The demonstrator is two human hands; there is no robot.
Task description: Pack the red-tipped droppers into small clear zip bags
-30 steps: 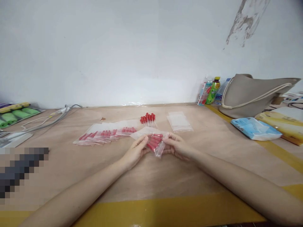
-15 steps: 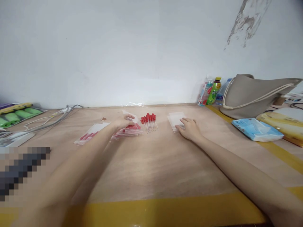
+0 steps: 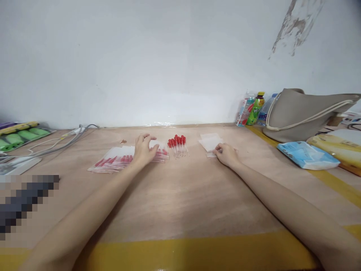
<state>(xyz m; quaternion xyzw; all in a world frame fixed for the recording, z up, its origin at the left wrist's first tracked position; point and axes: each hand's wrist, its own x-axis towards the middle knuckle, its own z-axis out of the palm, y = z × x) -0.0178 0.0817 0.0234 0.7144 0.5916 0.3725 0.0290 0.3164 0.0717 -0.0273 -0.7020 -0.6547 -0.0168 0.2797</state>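
Note:
My left hand is over a spread of clear plastic bags that have red-topped pieces inside. Its fingers are apart, with nothing seen between them. To the right of it lies a small bunch of dropper-like pieces with red tops and thin clear stems, fanned out on the table. My right hand is closed, thumb and fingers pinched at the near right edge of a stack of flat clear plastic bags. How many bags the pinch takes in is hidden.
At the back right stand a green bottle, another bottle and a grey bag. A blue tissue pack lies before them. On the left are cables and green rolls. Yellow tape runs along the front edge.
My left hand has let go of a filled bag onto the pile and moved slightly left, fingers spreading. My right hand has closed on the edge of the bag stack, and its upper bags have shifted.

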